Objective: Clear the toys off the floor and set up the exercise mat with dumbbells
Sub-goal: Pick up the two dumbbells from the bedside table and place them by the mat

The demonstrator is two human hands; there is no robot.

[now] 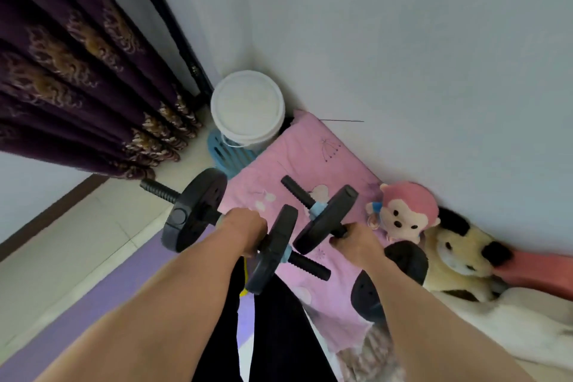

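Note:
My left hand grips the bar of a black dumbbell and holds it in the air, one plate on each side of the fist. My right hand grips the bar of a second black dumbbell, its near plates partly hidden behind my forearm. Both dumbbells hang over a pink cushion by the wall. A strip of purple exercise mat lies on the floor at lower left. A pink monkey plush and a cream and black plush sit against the wall.
A white lidded bucket stands on a blue stool in the corner. Purple curtains hang at left. A pale wall runs along the right. White bedding lies at lower right. Pale floor tiles show left of the mat.

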